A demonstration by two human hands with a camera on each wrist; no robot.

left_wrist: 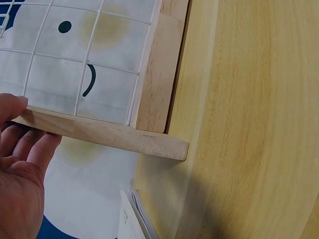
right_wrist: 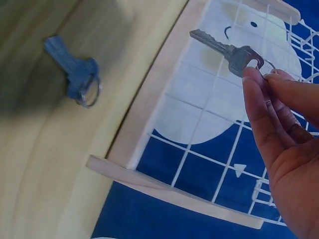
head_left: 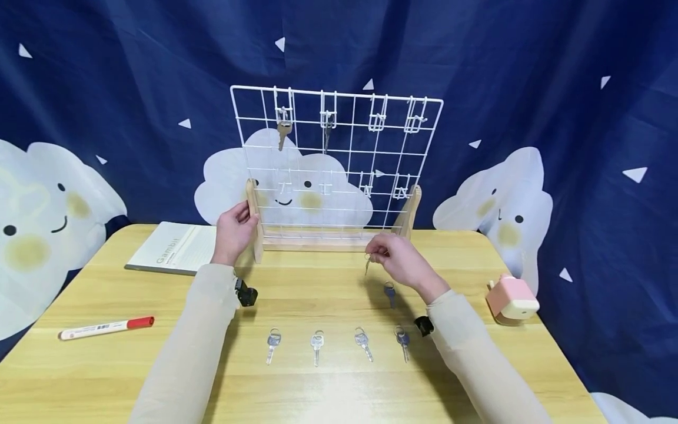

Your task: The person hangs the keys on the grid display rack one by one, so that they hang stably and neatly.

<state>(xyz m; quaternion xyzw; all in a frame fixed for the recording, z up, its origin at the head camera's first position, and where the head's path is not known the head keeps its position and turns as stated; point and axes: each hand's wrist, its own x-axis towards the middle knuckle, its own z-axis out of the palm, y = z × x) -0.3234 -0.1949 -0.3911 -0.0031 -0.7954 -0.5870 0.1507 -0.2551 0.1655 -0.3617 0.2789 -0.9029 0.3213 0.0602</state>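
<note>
Pinching a silver key (right_wrist: 230, 51) by its ring, my right hand (head_left: 401, 259) has its fingers (right_wrist: 260, 102) clamped together, holding the key above the desk (head_left: 328, 386) just before the wire rack (head_left: 336, 159). My left hand (head_left: 235, 230) grips the rack's wooden left post. Four keys (head_left: 337, 343) lie in a row nearby.

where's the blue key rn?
Head view: the blue key lies flat on the table, just below the right hand, behind the row of four keys.
</note>
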